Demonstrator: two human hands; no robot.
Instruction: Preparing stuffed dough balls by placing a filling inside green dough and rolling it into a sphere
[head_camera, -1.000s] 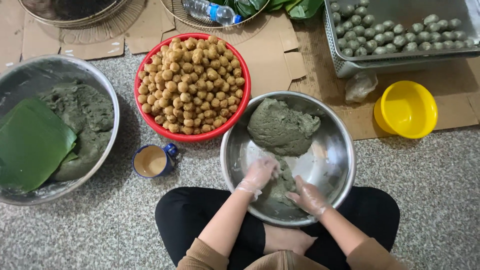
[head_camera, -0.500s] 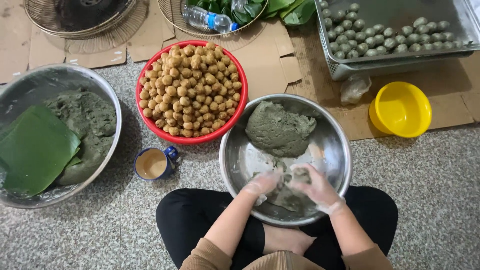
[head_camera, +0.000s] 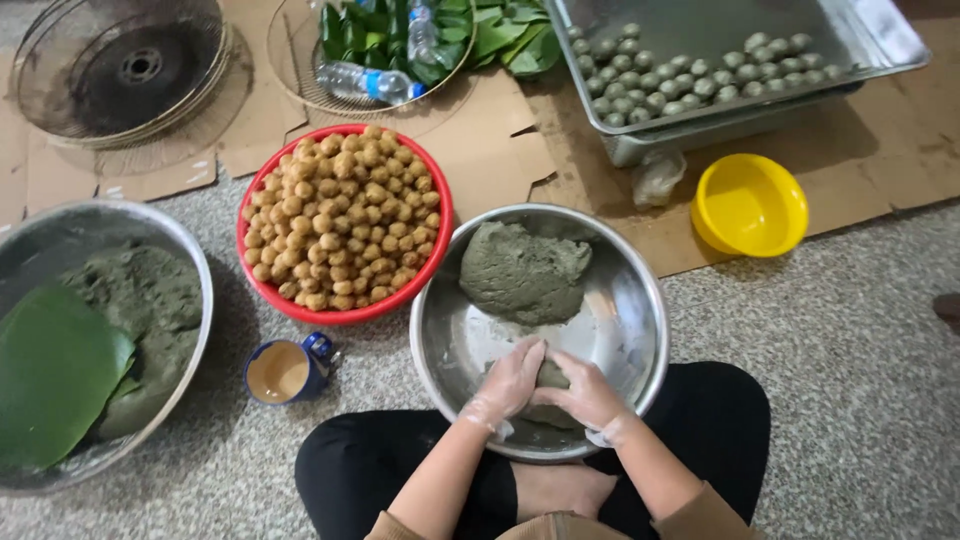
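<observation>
Both gloved hands press together around a small lump of grey-green dough (head_camera: 550, 378) inside the steel bowl (head_camera: 640, 330): left hand (head_camera: 512, 380) and right hand (head_camera: 588, 392) clenched on it. A larger dough mass (head_camera: 522, 272) sits behind.

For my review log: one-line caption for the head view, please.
Gloved left hand and right hand press a grey-green dough lump inside a round steel bowl beside a red basin of tan balls.
</observation>
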